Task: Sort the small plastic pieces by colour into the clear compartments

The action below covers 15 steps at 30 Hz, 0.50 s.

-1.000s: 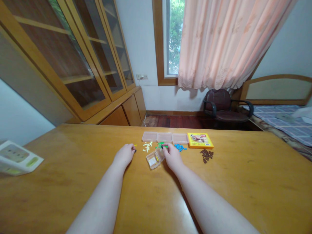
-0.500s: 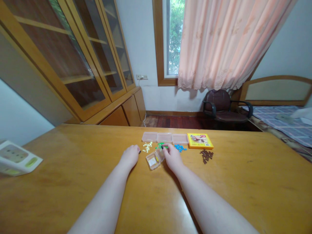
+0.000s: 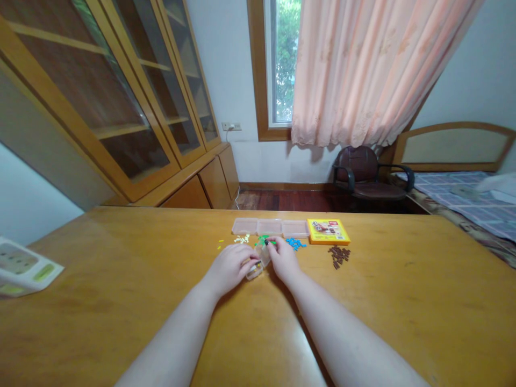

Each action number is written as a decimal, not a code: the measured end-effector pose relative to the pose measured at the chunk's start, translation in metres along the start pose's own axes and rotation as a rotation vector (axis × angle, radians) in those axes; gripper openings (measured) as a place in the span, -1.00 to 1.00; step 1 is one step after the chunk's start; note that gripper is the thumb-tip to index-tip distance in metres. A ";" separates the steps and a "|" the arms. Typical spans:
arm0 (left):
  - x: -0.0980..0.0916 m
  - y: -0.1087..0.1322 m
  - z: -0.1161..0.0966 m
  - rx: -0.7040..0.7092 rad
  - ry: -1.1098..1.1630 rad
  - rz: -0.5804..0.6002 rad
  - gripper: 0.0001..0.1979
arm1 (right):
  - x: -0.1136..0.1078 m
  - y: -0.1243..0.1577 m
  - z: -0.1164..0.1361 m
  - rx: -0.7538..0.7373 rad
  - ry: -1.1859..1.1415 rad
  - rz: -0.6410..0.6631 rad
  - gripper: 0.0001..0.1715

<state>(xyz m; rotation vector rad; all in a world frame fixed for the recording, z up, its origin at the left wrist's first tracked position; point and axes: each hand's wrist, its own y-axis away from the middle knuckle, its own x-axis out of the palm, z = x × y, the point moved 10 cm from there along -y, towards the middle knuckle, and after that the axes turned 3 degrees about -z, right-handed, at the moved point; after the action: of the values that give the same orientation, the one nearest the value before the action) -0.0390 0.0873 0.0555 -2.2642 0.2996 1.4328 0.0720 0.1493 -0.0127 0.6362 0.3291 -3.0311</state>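
A small clear plastic box [image 3: 253, 273] with a hinged lid stands open on the table. My right hand [image 3: 283, 259] pinches the edge of its raised lid [image 3: 264, 252]. Over the box's lower half, my left hand [image 3: 231, 269] dips thumb and fingertips inside, pressed together. What they grip is hidden, though a bit of yellow shows by them. Just beyond lie small pale-yellow pieces [image 3: 242, 239], green pieces [image 3: 263, 238] partly behind the lid, and blue pieces [image 3: 296, 244]. Two yellow pieces [image 3: 220, 241] lie left of the pale ones.
Three shallow clear trays [image 3: 270, 227] line up behind the piles. To their right is a yellow box [image 3: 328, 232] with a printed picture, with brown pieces [image 3: 337, 256] in front. A white-and-green object [image 3: 30, 267] stands at the table's left edge.
My left hand has moved right, from beside the box to over and into it. Yellow pieces now show where that hand was. My right hand stays on the lid.
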 end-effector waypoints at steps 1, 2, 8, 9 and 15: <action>0.005 0.002 -0.015 0.079 0.019 0.038 -0.79 | 0.000 -0.001 -0.002 0.007 -0.015 -0.002 -0.67; 0.012 0.005 -0.030 0.147 0.038 0.088 -0.80 | 0.001 -0.002 -0.004 0.017 -0.029 -0.006 -0.67; 0.061 0.017 -0.077 0.258 0.063 0.308 -0.67 | -0.004 -0.005 -0.011 0.046 -0.093 -0.056 -0.70; 0.066 0.017 -0.082 0.274 0.074 0.319 -0.65 | -0.006 -0.005 -0.011 0.044 -0.100 -0.060 -0.70; 0.085 0.019 -0.098 0.357 0.065 0.316 -0.67 | -0.015 -0.008 -0.012 0.078 -0.097 -0.096 -0.63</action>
<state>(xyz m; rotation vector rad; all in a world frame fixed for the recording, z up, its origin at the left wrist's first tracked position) 0.0692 0.0283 0.0101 -2.0324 0.8925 1.3238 0.0901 0.1597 -0.0153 0.4886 0.2467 -3.1667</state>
